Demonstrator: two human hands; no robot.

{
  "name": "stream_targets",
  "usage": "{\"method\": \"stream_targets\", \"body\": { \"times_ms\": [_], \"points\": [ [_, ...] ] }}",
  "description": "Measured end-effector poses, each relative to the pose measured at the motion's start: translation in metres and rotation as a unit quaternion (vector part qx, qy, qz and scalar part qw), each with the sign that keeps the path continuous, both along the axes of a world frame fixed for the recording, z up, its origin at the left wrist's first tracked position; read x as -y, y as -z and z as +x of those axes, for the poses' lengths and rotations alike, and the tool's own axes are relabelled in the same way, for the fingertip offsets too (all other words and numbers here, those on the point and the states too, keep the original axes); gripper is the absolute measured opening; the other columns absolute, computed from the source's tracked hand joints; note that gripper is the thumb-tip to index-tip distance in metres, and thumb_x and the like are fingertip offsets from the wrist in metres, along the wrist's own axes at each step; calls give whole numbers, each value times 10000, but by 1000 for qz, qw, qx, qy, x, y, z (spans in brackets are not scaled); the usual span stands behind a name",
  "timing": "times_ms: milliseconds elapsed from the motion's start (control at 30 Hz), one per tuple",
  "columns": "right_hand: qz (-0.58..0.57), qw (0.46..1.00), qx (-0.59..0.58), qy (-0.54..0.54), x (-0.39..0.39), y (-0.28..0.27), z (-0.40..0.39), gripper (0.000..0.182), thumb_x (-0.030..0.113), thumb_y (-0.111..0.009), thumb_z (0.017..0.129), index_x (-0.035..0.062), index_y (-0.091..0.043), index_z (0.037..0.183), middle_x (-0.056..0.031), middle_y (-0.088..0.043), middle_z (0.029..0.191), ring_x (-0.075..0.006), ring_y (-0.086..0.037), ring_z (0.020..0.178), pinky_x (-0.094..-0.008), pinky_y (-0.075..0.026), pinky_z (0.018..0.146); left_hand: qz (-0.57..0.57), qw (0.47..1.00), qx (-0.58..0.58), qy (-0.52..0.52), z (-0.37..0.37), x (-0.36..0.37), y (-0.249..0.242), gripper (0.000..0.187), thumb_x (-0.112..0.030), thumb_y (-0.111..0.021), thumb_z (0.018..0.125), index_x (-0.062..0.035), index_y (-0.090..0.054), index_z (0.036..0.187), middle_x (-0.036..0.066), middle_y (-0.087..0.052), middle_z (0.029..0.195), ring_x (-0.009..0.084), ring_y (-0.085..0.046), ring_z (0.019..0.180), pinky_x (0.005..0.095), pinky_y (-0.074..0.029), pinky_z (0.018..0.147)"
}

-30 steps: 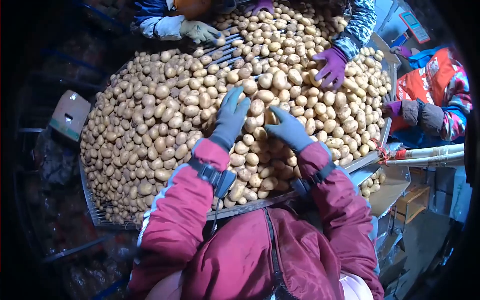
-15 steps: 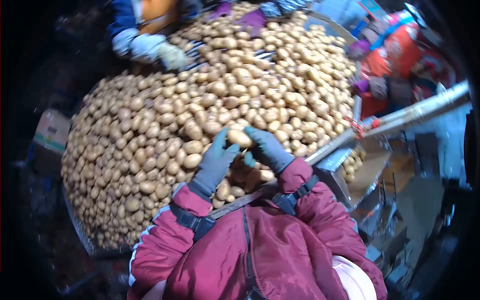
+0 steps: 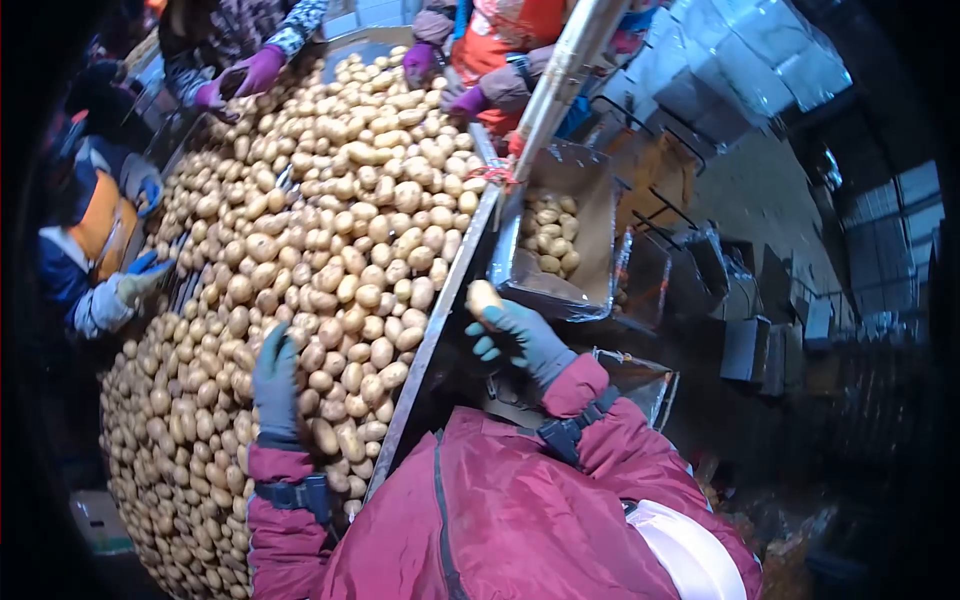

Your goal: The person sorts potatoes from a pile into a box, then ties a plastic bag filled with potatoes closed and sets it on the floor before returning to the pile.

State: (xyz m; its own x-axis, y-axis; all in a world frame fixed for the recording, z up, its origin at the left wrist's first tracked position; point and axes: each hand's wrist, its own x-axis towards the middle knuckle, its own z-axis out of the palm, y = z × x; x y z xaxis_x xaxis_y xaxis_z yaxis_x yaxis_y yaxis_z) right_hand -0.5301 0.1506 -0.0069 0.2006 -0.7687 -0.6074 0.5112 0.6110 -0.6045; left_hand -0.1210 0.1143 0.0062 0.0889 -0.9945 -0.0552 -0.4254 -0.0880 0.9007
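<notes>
Right fingers (image 3: 508,318) hold one pale, tan, oblong potato (image 3: 483,296).

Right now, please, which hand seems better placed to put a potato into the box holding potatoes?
Likely the right hand: it holds a potato near that box, while the left hand is at the potato pile.

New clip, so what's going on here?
The person's grey-gloved right hand holds an oval tan potato near an open, plastic-lined brown box with potatoes inside. The grey-gloved left hand is at the broad heap of tan potatoes. Co-workers' purple-gloved hands are at its far side.
</notes>
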Motion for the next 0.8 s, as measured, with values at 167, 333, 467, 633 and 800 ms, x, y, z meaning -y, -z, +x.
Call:
{"method": "stream_targets", "body": {
  "times_ms": [167, 333, 467, 633, 800],
  "points": [
    [-35, 977, -111, 181, -16, 13, -151, 329, 255, -678, 945, 11, -606, 1153, -120, -678, 921, -210, -669, 694, -309, -579, 622, 3, 995, 71, -68, 95, -6, 45, 414, -146, -574, 1002, 34, -547, 1374, 123, -599, 1346, 204, -552, 1227, 318, -429, 1061],
    [-104, 901, -179, 382, 54, -12, -306, 297, 216, -653, 961, 53, -614, 1206, -147, -706, 1057, -312, -697, 899, -385, -607, 726, 9, 994, 94, -62, 99, -2, 54, 431, -107, -571, 992, 36, -522, 1395, 148, -592, 1341, 226, -565, 1212, 334, -443, 1058],
    [-140, 976, -55, 154, 44, -11, -251, 377, 251, -618, 992, 43, -578, 1303, -124, -684, 1037, -233, -682, 819, -330, -582, 663, 11, 984, 131, -124, 93, -27, 45, 480, -186, -602, 962, 35, -537, 1383, 179, -581, 1355, 274, -564, 1224, 389, -441, 1066],
    [-71, 989, -111, -65, 46, -3, -50, 433, 295, -557, 1019, 14, -550, 1348, -120, -683, 1034, -167, -650, 699, -275, -541, 598, 18, 946, 280, -162, 100, -56, 31, 452, -239, -634, 935, -9, -583, 1321, 202, -609, 1269, 341, -578, 1158, 419, -449, 1033],
    [-43, 967, 28, -249, 54, -30, 86, 409, 275, -575, 1016, -10, -572, 1308, -105, -689, 993, -171, -654, 728, -282, -544, 656, -1, 942, 308, -134, 69, -81, 21, 562, -257, -715, 885, -37, -540, 1372, 230, -585, 1278, 382, -556, 1186, 441, -432, 1061]
  ]
}}
